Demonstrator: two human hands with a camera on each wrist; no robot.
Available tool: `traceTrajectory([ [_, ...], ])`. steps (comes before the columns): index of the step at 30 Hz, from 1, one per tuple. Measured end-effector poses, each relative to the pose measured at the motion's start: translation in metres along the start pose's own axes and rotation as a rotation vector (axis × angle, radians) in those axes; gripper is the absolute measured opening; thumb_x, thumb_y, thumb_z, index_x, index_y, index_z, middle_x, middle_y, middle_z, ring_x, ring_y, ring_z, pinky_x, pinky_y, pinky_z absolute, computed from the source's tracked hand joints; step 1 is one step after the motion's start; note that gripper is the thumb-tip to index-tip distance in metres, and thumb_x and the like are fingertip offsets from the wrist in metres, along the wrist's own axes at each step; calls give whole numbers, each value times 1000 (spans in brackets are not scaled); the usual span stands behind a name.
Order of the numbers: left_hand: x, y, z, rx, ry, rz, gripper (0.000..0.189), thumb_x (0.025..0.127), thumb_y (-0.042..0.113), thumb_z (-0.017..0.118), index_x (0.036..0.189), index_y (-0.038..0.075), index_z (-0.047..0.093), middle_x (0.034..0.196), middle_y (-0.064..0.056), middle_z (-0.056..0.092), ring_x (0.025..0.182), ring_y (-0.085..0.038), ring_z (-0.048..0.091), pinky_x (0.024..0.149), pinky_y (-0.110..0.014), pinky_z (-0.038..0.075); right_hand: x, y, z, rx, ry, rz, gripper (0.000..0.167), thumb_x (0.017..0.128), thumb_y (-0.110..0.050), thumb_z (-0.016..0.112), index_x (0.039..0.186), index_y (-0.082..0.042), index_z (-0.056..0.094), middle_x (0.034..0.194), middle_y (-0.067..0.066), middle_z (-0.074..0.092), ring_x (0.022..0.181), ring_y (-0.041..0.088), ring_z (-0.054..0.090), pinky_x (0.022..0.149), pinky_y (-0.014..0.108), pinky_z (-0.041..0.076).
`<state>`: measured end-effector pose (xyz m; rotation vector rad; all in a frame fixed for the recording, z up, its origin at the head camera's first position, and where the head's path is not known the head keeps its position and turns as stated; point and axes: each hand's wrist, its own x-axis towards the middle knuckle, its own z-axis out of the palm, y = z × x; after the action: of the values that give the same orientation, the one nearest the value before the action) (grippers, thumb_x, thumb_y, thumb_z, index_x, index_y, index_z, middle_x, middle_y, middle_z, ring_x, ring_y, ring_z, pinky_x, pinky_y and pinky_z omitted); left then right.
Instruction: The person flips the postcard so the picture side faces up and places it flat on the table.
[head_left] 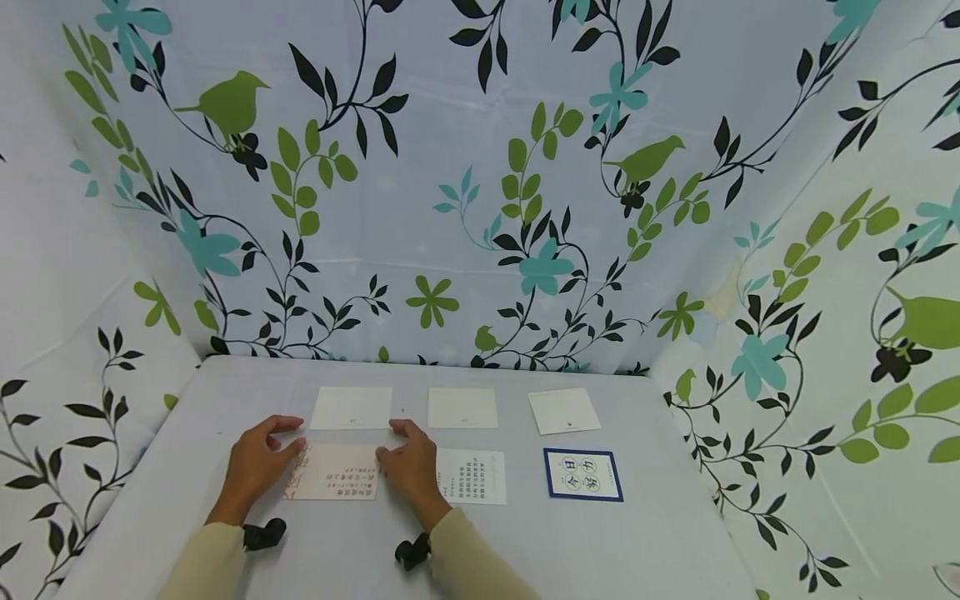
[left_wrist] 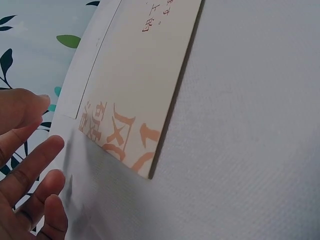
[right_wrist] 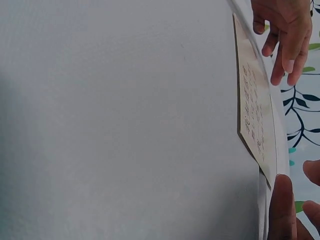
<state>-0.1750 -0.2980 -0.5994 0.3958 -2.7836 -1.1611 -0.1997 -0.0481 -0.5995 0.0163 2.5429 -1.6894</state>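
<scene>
So here's the setup: six cards on a white table (head_left: 337, 554), two rows of three, with a person's hands around the front-left one. That's the pinkish card (head_left: 332, 472) — reddish print, orange lettering at its left end — lying flat between the two hands.

Left hand (head_left: 255, 462) is by its left edge, fingers loosely bent and spread apart, nothing in them. The left wrist view shows the fingertips off the card. Right hand (head_left: 414, 475) is at the other end, thumb and index finger well parted, not gripping anything. Thumb tip is right at the card's edge; can't tell if it's actually touching.

Just past the right hand there's a white card (head_left: 480, 477) with dark writing, then a blue-edged card (head_left: 583, 476) further right. Back row is three cream cards — left one (head_left: 351, 407) right behind the pinkish one, a middle one (head_left: 462, 408), and a right one (head_left: 564, 411) sitting slightly askew. Leafy cloth (head_left: 420, 167) hangs behind it all.
</scene>
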Motion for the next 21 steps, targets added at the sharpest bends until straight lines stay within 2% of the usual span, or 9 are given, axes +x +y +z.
traceTrajectory([
  [10,5,2,-2,-4,-29,-26,44,98,20,74,139,6,64,142,-25,64,110,-35,55,84,-41,45,11,-3,3,-38,-12,7,52,90,-13,83,139,-20,67,136,2,70,68,5,62,62,24,54],
  [15,9,4,-3,-12,-37,-30,44,99,19,73,139,5,63,144,-25,63,111,-35,54,86,-42,45,16,-8,4,-63,-21,29,54,90,-15,83,141,-22,66,143,1,68,69,7,62,86,31,56],
  [17,11,5,-3,-20,-44,-36,44,99,19,72,140,5,63,145,-25,62,112,-37,54,87,-44,46,18,-9,5,-75,-20,34,54,90,-15,83,141,-23,66,145,1,67,72,6,61,96,35,54],
  [20,14,6,-3,-32,-51,-46,44,99,18,72,140,5,63,146,-25,62,113,-37,54,88,-45,47,21,-11,6,-78,-21,26,53,90,-15,83,140,-22,67,147,3,66,78,9,65,100,39,54],
  [21,15,6,-3,-31,-50,-44,44,99,18,71,140,5,63,146,-25,62,113,-37,54,88,-45,47,22,-11,7,-88,-20,23,53,90,-15,83,140,-21,67,147,4,66,84,10,66,100,39,54],
])
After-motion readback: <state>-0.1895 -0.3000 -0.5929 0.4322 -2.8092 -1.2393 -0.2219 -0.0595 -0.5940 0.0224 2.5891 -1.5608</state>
